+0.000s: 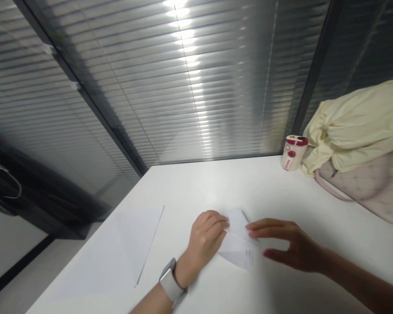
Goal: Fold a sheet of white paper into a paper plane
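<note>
A folded piece of white paper (237, 244) lies on the white table in front of me, with several creases and a few small dark marks near its lower right. My left hand (207, 233) has its fingers curled and closed on the left edge of the paper; the fingertips are partly hidden. A watch (171, 279) with a light band is on the left wrist. At the paper's right edge, my right hand (288, 244) is open, its fingers stretched out and the thumb apart. Its fingertips are at or just above the paper; contact is unclear.
On the left of the table (212, 183) is a large white sheet (118, 248) with a dark right edge. A cream and red cup-shaped container (294, 152) stands at the back right. Beside it, a pale yellow cloth (363, 117) lies over a pinkish bag (376, 179). Blinds (150, 87) rise behind.
</note>
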Motion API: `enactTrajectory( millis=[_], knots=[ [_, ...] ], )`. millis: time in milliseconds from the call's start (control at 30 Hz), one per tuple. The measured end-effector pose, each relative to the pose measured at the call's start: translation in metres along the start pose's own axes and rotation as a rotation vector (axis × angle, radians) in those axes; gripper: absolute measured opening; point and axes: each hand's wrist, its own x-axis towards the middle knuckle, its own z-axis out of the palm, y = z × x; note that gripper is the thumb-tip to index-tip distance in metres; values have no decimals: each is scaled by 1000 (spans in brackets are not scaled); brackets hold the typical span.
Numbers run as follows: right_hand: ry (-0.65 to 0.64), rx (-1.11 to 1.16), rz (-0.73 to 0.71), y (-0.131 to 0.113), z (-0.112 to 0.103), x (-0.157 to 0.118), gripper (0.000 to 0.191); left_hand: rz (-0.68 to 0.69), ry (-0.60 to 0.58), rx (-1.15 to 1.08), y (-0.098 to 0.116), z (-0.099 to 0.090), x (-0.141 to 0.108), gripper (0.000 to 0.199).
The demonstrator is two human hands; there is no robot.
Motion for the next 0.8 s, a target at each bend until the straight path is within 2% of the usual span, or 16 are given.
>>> enactTrajectory(
  millis=[67,133,200,333,433,533,633,800],
  knots=[
    [-23,-137,-28,3,10,-13,28,45,-182,32,-5,2,-6,8],
    [-67,-282,-78,6,19,-22,19,53,-338,15,-8,1,-13,18],
    [-105,-400,-154,7,25,-27,16,35,-430,-13,-10,-4,-19,30],
    [-120,-491,-296,9,33,-27,19,-60,-490,-9,-13,-13,-28,35],
    [-132,-475,-336,10,35,-26,22,-86,-566,1,-12,-13,-30,48],
    [-179,-430,-296,9,34,-26,27,-41,-646,-20,-13,-9,-29,47],
    [-266,-374,-223,8,32,-27,23,-27,-699,-24,-15,-5,-30,42],
    [-331,-392,-201,4,29,-30,21,-44,-723,-7,-16,-6,-31,41]
  ],
)
